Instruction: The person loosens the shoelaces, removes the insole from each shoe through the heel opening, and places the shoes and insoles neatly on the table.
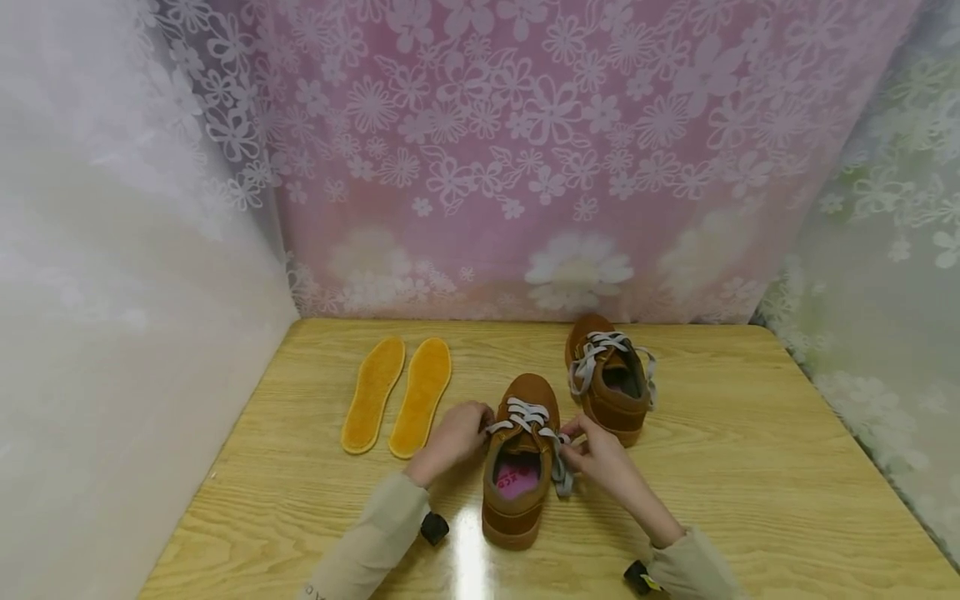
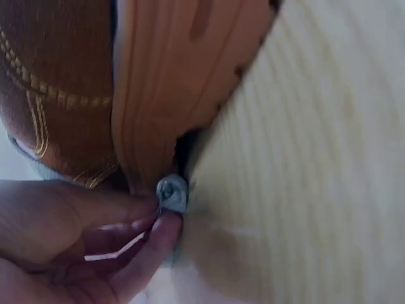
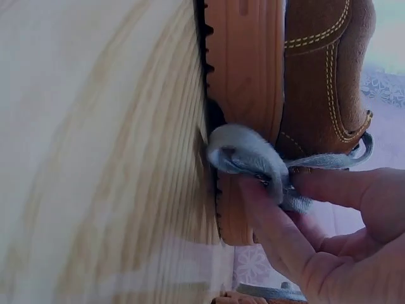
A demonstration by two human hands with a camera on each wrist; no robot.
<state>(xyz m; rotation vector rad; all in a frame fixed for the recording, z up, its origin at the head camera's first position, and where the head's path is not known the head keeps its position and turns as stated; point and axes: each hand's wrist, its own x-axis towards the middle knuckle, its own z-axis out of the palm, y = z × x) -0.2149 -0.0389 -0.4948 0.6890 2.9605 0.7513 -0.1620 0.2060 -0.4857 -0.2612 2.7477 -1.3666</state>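
A brown lace-up shoe (image 1: 512, 522) with a pink inner sole stands on the table between both hands, its toe pointing away from me. Grey-white laces (image 1: 527, 412) cross its front. At the shoe's left side, my left hand (image 1: 456, 439) pinches a shoelace (image 2: 172, 192) between thumb and finger, low beside the sole. On the opposite side, my right hand (image 1: 602, 464) pinches the other part of the shoelace (image 3: 248, 151), which is bunched in a loop against the sole's edge in the right wrist view.
Behind and to the right stands a second brown shoe (image 1: 617, 410) with loosely hanging laces. Two orange-yellow insoles (image 1: 373, 396) lie side by side at the left on the wooden table (image 1: 765, 467). A pink flowered curtain (image 1: 480, 167) closes off the back.
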